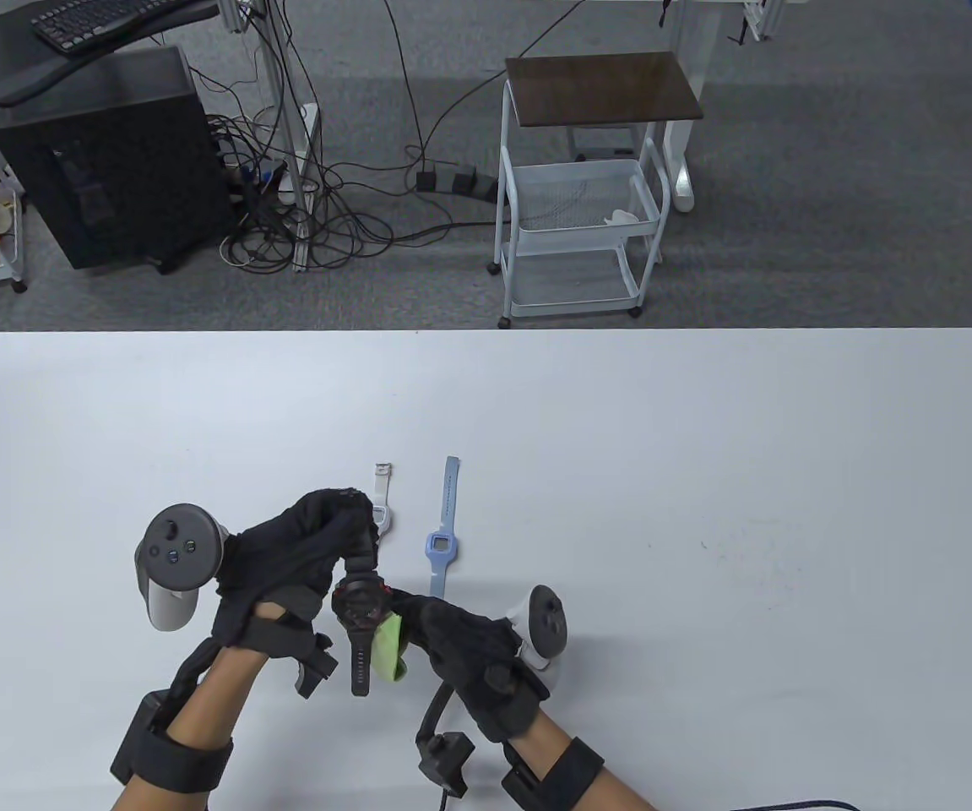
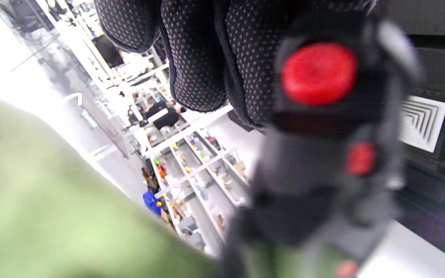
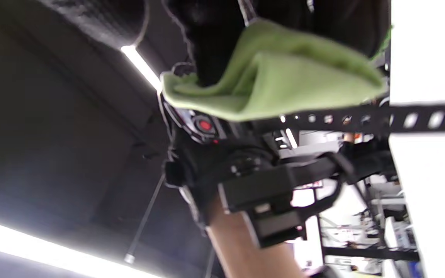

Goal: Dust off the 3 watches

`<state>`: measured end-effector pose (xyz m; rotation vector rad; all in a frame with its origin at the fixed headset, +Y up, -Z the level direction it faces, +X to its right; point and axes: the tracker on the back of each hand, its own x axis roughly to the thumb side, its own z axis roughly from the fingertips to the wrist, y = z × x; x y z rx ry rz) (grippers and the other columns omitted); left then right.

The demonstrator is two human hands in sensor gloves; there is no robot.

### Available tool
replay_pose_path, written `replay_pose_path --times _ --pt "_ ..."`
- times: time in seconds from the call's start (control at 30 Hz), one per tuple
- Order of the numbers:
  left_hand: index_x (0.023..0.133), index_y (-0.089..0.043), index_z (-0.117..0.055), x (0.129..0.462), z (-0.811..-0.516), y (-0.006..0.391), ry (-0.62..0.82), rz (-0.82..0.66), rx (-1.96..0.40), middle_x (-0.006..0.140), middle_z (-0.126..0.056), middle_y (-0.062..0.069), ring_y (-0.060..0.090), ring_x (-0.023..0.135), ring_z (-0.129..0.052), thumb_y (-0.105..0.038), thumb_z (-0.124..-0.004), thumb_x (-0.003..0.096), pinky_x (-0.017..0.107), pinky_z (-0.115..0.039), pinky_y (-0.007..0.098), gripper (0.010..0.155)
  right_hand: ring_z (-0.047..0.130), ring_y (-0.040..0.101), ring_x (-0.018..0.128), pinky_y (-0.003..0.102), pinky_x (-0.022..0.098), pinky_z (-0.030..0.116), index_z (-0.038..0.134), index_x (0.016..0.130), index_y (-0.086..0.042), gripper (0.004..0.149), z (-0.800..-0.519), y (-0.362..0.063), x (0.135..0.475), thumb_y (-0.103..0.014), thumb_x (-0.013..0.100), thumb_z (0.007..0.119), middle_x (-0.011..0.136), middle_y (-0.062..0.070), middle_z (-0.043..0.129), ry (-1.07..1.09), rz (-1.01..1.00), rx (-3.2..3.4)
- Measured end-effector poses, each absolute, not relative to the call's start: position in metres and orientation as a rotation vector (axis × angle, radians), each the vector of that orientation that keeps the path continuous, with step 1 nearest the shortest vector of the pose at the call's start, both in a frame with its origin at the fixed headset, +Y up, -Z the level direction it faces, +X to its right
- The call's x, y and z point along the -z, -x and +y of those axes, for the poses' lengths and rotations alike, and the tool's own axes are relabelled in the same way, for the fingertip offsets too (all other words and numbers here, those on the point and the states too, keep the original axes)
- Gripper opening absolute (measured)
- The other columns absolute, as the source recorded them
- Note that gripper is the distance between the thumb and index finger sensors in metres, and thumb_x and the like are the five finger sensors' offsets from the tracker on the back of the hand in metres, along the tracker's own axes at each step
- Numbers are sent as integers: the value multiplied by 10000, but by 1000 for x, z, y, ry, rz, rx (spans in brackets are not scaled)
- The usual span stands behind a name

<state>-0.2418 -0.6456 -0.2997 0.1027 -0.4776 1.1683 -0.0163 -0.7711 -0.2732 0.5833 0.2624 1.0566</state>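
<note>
The left hand [image 1: 300,557] holds a black watch [image 1: 360,604] up off the white counter [image 1: 705,473], its fingers curled round the far part of the strap so that the case, with its red accents, faces upward and the near strap hangs toward the counter's near edge. In the left wrist view the watch fills the frame, blurred, with a round red button on its side; no brand or writing can be read on it. The right hand [image 1: 469,646] grips a green cloth [image 1: 388,649], pinched in its fingers and pressed against the right side of the black watch's case and near strap. The right wrist view shows the cloth folded over the strap, whose row of holes runs off to the right.

Two more watches lie flat on the counter just beyond the hands: a white watch [image 1: 382,498], partly hidden by the left hand's fingers, and a light blue watch [image 1: 441,541] to its right, strap running far to near. Their faces are too small for any text to be made out.
</note>
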Motion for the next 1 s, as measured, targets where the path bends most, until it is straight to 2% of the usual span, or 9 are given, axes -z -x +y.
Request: replay_pose_path --times 0.1,0.2,0.33,0.43,0.57,0.67,0.87,0.93,1.0 --pt "915 -196 -762 299 -646 241 -104 -477 -1173 637 -996 -129 125 764 -1000 -499 -701 612 680 -723 468 433 739 562 832 774 547 441 856 788 -164 456 -772 21 271 -461 484 691 964 287 725 -605 334 -1033" --pt "915 -196 -761 299 -646 241 -108 -478 -1175 637 -996 -130 125 764 -1001 -498 -700 613 679 -723 469 432 888 463 755 741 557 500 811 815 -198 431 -770 24 270 -415 445 770 902 234 824 -600 315 -1088" --pt "917 -197 -760 298 -647 239 -113 -479 -1173 638 -995 -131 123 766 -999 -500 -698 613 681 -723 468 433 909 382 701 707 566 522 685 934 -186 592 -769 25 269 -425 416 844 882 169 838 -586 327 -1108" --pt "917 -194 -760 297 -648 235 -115 -486 -1167 638 -994 -128 126 767 -998 -497 -699 614 681 -721 470 433 869 371 676 695 568 512 574 1013 -128 751 -769 28 268 -455 404 867 879 166 810 -588 345 -1133" --pt "916 -197 -760 295 -648 230 -120 -499 -1152 636 -995 -130 124 766 -999 -498 -699 613 681 -722 469 432 830 373 647 689 562 503 631 1000 -106 754 -771 33 266 -503 400 858 856 173 798 -603 379 -1160" --pt "918 -196 -758 292 -648 227 -143 -505 -1138 637 -994 -130 125 768 -998 -498 -698 614 684 -720 470 432 814 381 635 693 557 491 734 951 -125 678 -771 35 265 -524 412 832 836 176 803 -599 380 -1190" --pt "923 -200 -749 291 -648 226 -145 -507 -1141 655 -990 -123 128 785 -987 -500 -690 616 692 -711 473 433 736 493 800 759 557 413 778 900 -171 559 -771 34 264 -488 439 787 968 258 684 -611 330 -1188" --pt "925 -199 -746 291 -648 227 -148 -505 -1144 664 -989 -118 133 792 -982 -499 -687 617 694 -706 477 434 764 520 815 776 553 409 764 883 -163 540 -772 32 265 -469 438 777 968 266 702 -604 286 -1194" --pt "927 -201 -743 291 -648 227 -145 -505 -1149 671 -988 -116 135 797 -980 -499 -683 617 696 -704 479 435 864 487 763 776 551 428 761 861 -139 536 -772 30 267 -448 424 780 906 242 793 -589 247 -1201"
